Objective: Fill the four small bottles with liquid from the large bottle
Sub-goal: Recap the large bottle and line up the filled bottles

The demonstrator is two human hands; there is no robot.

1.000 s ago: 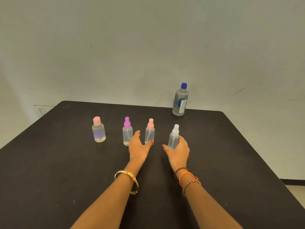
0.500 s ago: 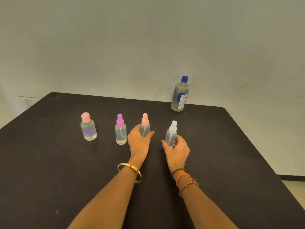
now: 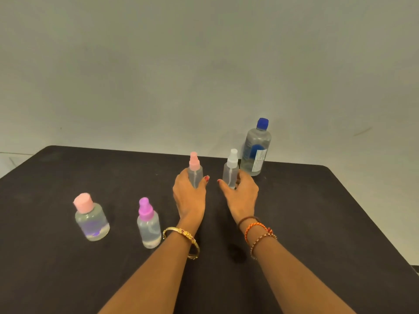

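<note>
My left hand (image 3: 189,198) grips a small clear spray bottle with a pink top (image 3: 195,169). My right hand (image 3: 241,196) grips a small clear spray bottle with a white top (image 3: 231,169). Both bottles are upright at the far middle of the black table (image 3: 317,223). The large clear bottle with a blue cap (image 3: 256,148) stands just behind the white-topped one at the table's far edge. A round bottle with a pink cap (image 3: 91,218) and a spray bottle with a purple top (image 3: 148,224) stand to the left, nearer me.
A plain grey wall rises right behind the table's far edge. The table's right edge runs diagonally at the right, with pale floor beyond it.
Both hands have closed round their bottles and carried them away from me toward the large bottle. The pink-capped and purple-topped bottles stayed where they were.
</note>
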